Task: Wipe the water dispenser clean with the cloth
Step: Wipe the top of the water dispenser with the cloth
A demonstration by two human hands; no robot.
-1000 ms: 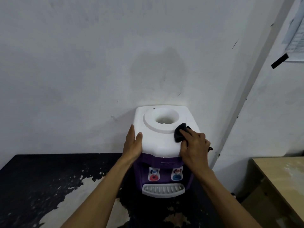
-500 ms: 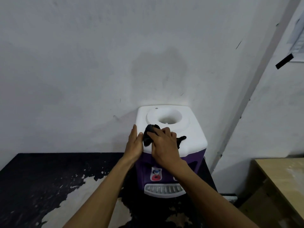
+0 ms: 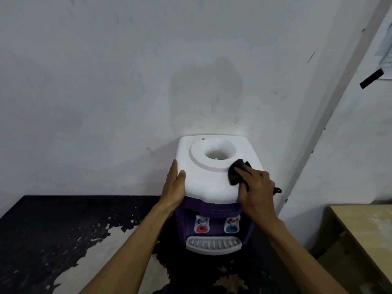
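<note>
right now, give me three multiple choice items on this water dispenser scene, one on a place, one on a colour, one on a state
1. Where is the cloth?
A. on the drip tray
B. on the white top, right of the bottle opening
C. on the wooden desk

2. What colour is the left tap lever?
A. red
B. green
C. yellow

3. What is the left hand doing?
A. pressing a tap
B. hanging clear of the dispenser
C. resting flat against the left side of the water dispenser

Answers:
1 B: the right hand presses the dark cloth beside the opening's rim.
2 A: the left lever is red, the right one blue.
3 C: its palm lies on the top's left edge.
</note>
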